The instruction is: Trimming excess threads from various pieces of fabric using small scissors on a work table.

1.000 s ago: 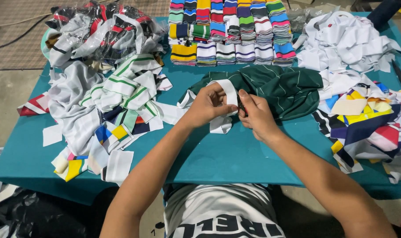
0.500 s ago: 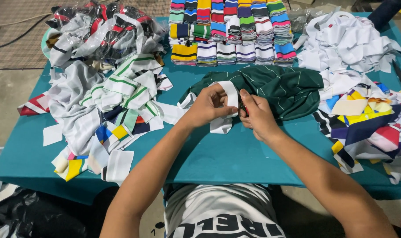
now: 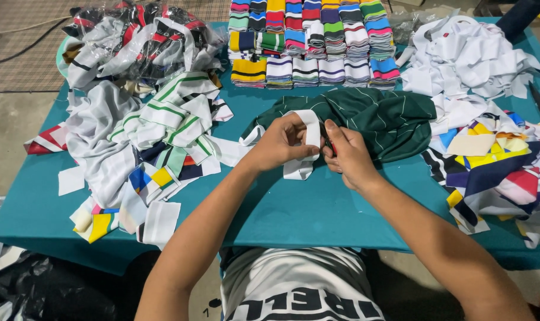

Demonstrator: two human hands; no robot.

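My left hand point(image 3: 279, 144) pinches a white ribbed fabric band point(image 3: 307, 137) that loops over its fingers and hangs down to the teal table point(image 3: 294, 208). My right hand point(image 3: 348, 156) is closed right beside it on a small tool with a red part point(image 3: 331, 147), mostly hidden by the fingers, pressed at the band's edge. Both hands hover just in front of a crumpled dark green striped garment point(image 3: 374, 119).
Neat stacks of folded striped collars point(image 3: 308, 41) fill the back centre. A heap of white and striped pieces point(image 3: 139, 125) lies left, white bands point(image 3: 472, 56) back right, colourful pieces point(image 3: 496, 166) right, and plastic bags of fabric point(image 3: 133, 41) back left.
Hands stay in nearly the same place; the fingers shifted slightly on the white band.
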